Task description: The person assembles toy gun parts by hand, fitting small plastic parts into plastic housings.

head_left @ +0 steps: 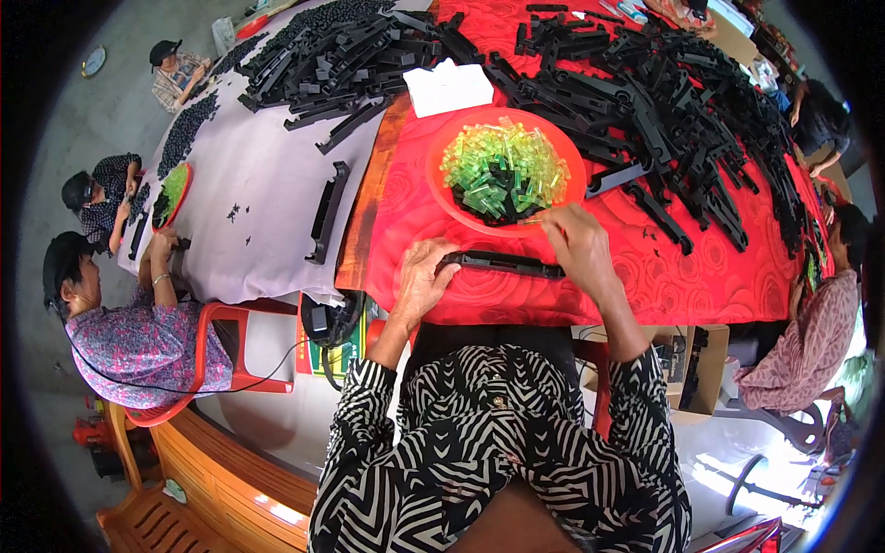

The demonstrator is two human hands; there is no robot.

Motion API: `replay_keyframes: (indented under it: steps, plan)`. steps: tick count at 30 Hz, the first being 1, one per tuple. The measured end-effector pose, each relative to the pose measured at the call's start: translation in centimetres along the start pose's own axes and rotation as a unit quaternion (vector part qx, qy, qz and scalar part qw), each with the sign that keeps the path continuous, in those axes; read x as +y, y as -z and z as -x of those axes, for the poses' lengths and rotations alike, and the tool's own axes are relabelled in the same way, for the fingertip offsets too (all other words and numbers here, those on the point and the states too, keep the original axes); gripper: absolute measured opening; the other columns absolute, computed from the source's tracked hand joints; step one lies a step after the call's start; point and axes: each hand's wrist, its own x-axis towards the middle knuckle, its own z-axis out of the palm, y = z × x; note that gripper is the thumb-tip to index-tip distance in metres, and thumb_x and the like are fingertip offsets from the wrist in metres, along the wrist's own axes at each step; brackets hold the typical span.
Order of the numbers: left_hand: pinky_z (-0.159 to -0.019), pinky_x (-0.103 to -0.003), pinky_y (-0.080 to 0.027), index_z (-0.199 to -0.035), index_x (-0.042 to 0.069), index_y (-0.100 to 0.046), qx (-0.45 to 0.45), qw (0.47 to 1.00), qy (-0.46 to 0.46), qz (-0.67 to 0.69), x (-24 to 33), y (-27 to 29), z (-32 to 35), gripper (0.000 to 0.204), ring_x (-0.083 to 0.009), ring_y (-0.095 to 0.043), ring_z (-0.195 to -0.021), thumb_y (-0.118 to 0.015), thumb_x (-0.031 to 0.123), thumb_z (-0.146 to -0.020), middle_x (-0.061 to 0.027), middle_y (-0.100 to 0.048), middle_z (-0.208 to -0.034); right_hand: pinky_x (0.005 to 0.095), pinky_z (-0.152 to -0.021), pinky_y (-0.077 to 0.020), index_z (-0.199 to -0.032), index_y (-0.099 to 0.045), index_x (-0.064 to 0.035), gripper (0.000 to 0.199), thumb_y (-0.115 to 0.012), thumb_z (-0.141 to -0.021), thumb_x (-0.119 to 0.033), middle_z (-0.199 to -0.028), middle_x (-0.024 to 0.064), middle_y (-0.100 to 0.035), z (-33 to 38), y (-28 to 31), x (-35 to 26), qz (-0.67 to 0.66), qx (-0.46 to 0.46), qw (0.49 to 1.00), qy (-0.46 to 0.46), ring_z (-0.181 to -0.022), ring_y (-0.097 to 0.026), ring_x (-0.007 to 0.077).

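My left hand (419,276) grips the left end of a long black plastic bar (502,265) that lies on the red tablecloth (406,207) near the table's front edge. My right hand (579,244) rests over the bar's right end, its fingers pinching a small yellow-green piece at the rim of a round red tray (442,147). The tray holds a heap of small green and yellow translucent plastic pieces (502,170) with some black bits among them.
A big pile of black plastic bars (664,101) covers the table's far side and right. A white cloth (450,88) lies behind the tray. A grey-covered table (267,175) on the left has people seated around it. Another person (811,341) sits at right beside a cardboard box (691,364).
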Motion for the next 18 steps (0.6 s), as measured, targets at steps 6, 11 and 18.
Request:
replay_keyframes:
  steps: [6, 11, 18]
  plan:
    - [-0.085, -0.038, -0.041, -0.102, 0.008, -0.062, 0.003, 1.000, 0.008, 0.025, 0.4, -0.3, -0.2, 0.034, -0.0287, -0.055, -0.096, -0.070, 0.007, -0.070, -0.0095, -0.061, -0.100, 0.0441, -0.065, -0.0468, -0.079, -0.059, -0.0045, 0.006, -0.057, -0.080, -0.011, -0.077, 0.0147, -0.058, -4.6, -4.8, 4.2, 0.026, -0.070, 0.996, -0.055, -0.074, -0.059, 0.0345]
    - [-0.087, -0.038, -0.041, -0.103, 0.007, -0.061, 0.000, 1.000, 0.025, 0.017, 0.1, 0.6, 0.3, 0.034, -0.0288, -0.055, -0.097, -0.070, 0.007, -0.070, -0.0098, -0.061, -0.100, 0.0454, -0.070, -0.0476, -0.081, -0.059, -0.0051, 0.011, -0.060, -0.080, -0.016, -0.086, 0.0153, -0.060, -6.5, -7.1, 2.0, 0.024, -0.186, 0.980, -0.062, -0.083, -0.060, 0.0348]
    - [-0.086, -0.039, -0.040, -0.110, 0.007, -0.058, -0.013, 0.999, 0.040, 0.006, 0.5, 0.4, -0.2, 0.045, -0.0296, -0.054, -0.099, -0.072, 0.011, -0.068, -0.0110, -0.060, -0.104, 0.0431, -0.079, -0.0499, -0.093, -0.060, -0.0005, 0.024, -0.064, -0.076, -0.017, -0.098, 0.0182, -0.061, -7.3, -8.0, 0.8, 0.115, -0.290, 0.948, -0.071, -0.094, -0.061, 0.0333]
